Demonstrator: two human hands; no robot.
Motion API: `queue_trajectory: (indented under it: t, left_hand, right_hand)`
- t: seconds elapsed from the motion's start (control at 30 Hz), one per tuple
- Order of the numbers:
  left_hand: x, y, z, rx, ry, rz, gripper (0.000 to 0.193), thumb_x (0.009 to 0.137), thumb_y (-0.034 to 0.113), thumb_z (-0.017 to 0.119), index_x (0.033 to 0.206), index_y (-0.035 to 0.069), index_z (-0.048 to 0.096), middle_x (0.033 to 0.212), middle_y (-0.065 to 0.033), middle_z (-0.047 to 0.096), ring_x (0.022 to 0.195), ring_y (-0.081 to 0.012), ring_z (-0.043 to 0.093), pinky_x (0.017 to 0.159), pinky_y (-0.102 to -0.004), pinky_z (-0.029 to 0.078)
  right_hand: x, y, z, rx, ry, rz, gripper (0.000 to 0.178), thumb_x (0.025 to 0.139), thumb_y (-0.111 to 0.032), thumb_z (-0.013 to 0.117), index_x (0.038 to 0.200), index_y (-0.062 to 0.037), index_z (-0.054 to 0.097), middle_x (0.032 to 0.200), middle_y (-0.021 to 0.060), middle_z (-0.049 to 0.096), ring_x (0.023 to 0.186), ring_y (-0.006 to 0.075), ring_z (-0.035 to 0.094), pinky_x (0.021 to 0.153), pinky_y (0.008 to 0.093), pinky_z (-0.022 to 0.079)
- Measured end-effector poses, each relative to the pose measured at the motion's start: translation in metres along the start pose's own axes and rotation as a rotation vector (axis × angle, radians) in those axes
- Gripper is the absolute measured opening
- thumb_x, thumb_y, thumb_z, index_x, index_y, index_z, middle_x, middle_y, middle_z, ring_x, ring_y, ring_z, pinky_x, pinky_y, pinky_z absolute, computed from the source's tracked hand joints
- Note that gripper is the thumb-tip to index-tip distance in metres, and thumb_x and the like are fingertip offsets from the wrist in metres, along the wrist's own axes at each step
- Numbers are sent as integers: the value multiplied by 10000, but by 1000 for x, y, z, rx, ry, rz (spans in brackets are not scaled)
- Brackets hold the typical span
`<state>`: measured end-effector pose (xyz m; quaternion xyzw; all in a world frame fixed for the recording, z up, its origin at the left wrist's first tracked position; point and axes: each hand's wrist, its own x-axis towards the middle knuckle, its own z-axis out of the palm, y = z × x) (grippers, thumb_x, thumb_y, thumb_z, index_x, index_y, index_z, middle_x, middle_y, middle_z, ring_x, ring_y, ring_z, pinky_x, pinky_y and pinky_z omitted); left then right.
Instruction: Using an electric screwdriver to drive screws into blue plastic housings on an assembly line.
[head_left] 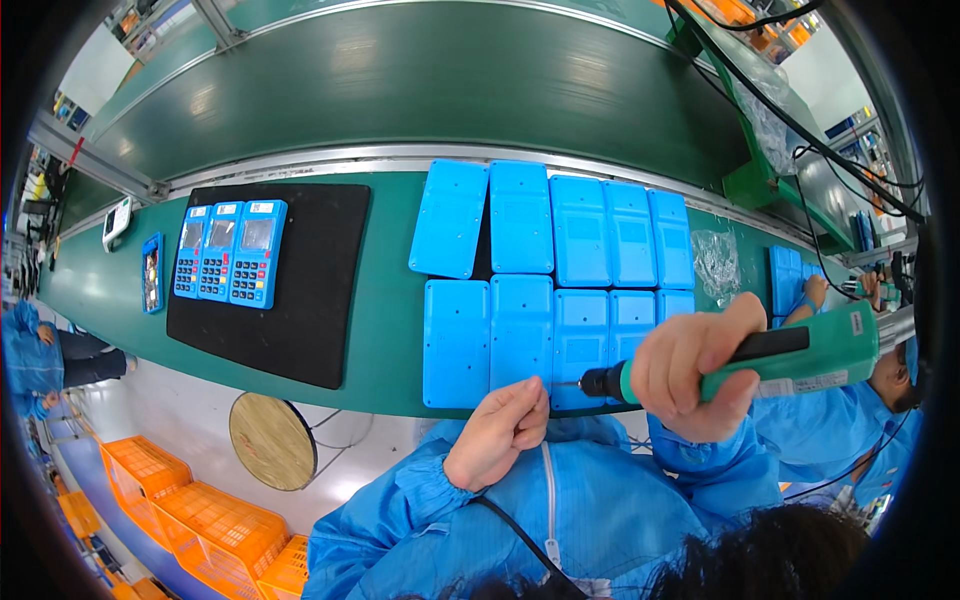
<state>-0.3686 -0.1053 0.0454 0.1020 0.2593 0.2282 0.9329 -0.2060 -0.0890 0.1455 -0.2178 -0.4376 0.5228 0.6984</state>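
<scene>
My right hand is wrapped round a green electric screwdriver with a black chuck, its thin bit pointing left. Just left of the bit's tip, my left hand has thumb and forefinger pinched together; anything between them is too small to make out. Both hands are at the bench's near edge, beside two rows of blue plastic housings. Those housings lie face down with screw holes showing, and the far-left housing is slightly askew. The screwdriver partly covers the near row's right end.
Three blue keypad terminals lie on a black mat, left. Beyond the bench runs a green conveyor belt. Clear plastic wrap lies right, near a co-worker's hand. A round stool and orange crates stand lower left.
</scene>
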Motion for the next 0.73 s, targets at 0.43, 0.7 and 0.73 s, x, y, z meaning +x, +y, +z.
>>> queue_trajectory:
  t: [0.43, 0.7, 0.73]
  left_hand:
    - [3, -6, -4, -50, 21, -9, 284, 920, 313, 382, 788, 80, 478, 535, 40, 275, 479, -70, 234, 457, -211, 226]
    - [0, 2, 10, -95, -14, -136, 352, 914, 320, 377, 1109, 30, 414, 857, -91, 484, 697, -141, 445, 664, -247, 372]
    - [-2, 0, 3, -28, -55, -116, 437, 914, 295, 377, 1250, 18, 346, 1049, -159, 515, 843, -183, 530, 786, -264, 436]
  right_hand:
    - [-12, 9, -10, 174, -257, 4, 212, 761, -18, 602, 912, 39, 466, 643, 106, 525, 498, 148, 475, 449, 297, 394]
    - [-7, 5, -23, 59, -259, -79, 284, 781, -81, 610, 966, 38, 430, 629, 110, 528, 475, 149, 479, 411, 302, 387]
    - [-7, 8, -27, 16, -193, -114, 333, 794, -129, 615, 999, 37, 412, 631, 114, 534, 471, 156, 490, 410, 310, 396]
